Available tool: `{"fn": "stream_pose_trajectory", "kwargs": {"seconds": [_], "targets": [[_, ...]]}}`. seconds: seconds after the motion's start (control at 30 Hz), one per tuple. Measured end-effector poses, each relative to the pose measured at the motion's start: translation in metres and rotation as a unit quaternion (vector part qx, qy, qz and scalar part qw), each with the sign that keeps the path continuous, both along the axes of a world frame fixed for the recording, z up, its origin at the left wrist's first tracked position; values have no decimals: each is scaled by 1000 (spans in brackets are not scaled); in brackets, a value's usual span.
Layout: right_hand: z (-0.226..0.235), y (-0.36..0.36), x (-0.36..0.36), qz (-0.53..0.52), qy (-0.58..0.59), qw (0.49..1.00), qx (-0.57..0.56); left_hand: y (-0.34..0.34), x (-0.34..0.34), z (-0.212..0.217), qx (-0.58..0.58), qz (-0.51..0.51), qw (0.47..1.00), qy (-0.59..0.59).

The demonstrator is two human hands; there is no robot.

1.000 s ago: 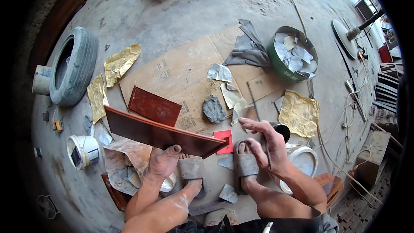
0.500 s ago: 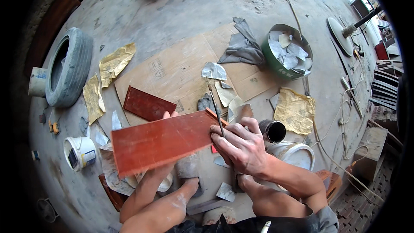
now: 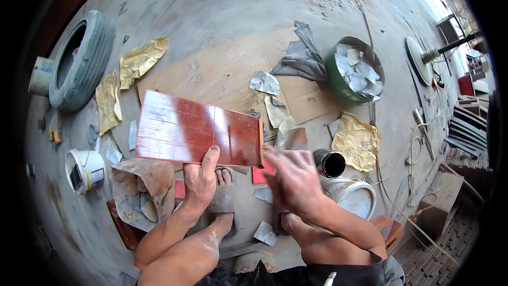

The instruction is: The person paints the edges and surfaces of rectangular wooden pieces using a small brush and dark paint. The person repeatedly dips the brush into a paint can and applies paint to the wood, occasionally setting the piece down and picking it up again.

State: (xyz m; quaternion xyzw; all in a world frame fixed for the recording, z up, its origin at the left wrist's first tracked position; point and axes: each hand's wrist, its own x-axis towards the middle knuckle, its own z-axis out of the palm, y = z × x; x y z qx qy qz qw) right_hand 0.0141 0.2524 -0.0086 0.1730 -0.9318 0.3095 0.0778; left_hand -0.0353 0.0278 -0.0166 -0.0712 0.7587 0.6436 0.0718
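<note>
My left hand (image 3: 200,178) grips a glossy red-brown wooden board (image 3: 197,133) by its near edge, thumb on the upper face and fingers beneath. The board is tilted, with pale light reflected on its left half and a raised lip along its right end. Close beside that end is my right hand (image 3: 297,180), its fingers smeared by motion. Whether the thin dark tool is still in it does not show. Under the board lies a flat cardboard sheet (image 3: 211,69).
A green tub (image 3: 346,82) holds scraps of sandpaper. Nearby are a grey cloth (image 3: 302,59), yellow sheets (image 3: 355,140), a black cylindrical container (image 3: 330,163) and a white lidded bucket (image 3: 353,198). At the left stand a tyre (image 3: 98,58) and a white pail (image 3: 95,172). Cables (image 3: 394,190) trail at the right.
The board has turned over to show a shinier face with a lip. My left thumb now lies on top. My right hand has moved slightly lower; the thin tool no longer shows clearly.
</note>
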Motion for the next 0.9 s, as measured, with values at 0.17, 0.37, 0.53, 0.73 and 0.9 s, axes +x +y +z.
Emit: {"fn": "stream_pose_trajectory", "kwargs": {"seconds": [0.17, 0.37, 0.53, 0.73, 0.9], "targets": [[3, 32, 19, -159, -213, 918, -294, -22, 11, 17, -109, -17, 985, 135], [-23, 40, 40, -135, -215, 871, -420, -24, 17, 16, -117, -85, 981, 130], [-20, 29, 41, -149, -176, 901, -368, -24, 19, 14, -185, -142, 958, 169], [-25, 27, 46, -133, -153, 910, -361, -22, 27, 16, -181, -177, 956, 151], [-25, 29, 40, -76, -113, 947, -291, -20, 25, 34, -158, -227, 960, 42]]}}
